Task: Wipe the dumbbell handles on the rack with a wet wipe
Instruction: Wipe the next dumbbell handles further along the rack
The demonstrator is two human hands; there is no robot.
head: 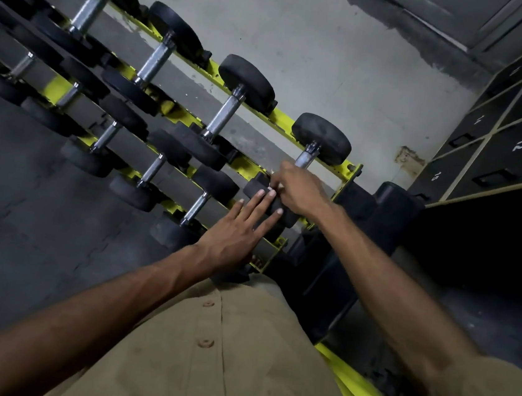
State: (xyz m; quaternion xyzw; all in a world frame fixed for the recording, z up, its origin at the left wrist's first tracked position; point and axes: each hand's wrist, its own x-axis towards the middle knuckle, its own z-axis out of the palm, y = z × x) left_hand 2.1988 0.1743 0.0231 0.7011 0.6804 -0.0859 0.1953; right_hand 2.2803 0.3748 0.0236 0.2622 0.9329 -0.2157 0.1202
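Underfoot, the floor (23, 219) is dark rubber matting, and a pale concrete wall (334, 59) rises behind a yellow rack (282, 117) that runs slantwise across the view. Black numbered lockers (521, 129) with pale frames stand to the right of the wall, and a yellow bar (357, 394) lies low on the right beside the person's tan shirt (235, 357).

Dumbbells (227, 112) with black round ends and knurled steel handles sit in rows on the rack's tiers, side by side. The end dumbbell (321, 139) on the upper tier is the one at the rack's right end; its far head rests on the rear rail, and its near head is partly covered by both hands.

The right hand (299, 191) is closed around the lower part of the handle (305, 157) of that end dumbbell, its grip clenched, with a small scrap of white wipe (275, 186) showing at the fingers. How much of the wipe lies under the palm cannot be told. The left hand (240, 228) is flat and open, fingers spread, its fingertips resting on the near black head (254, 189) just beside the right hand; its grip holds nothing.
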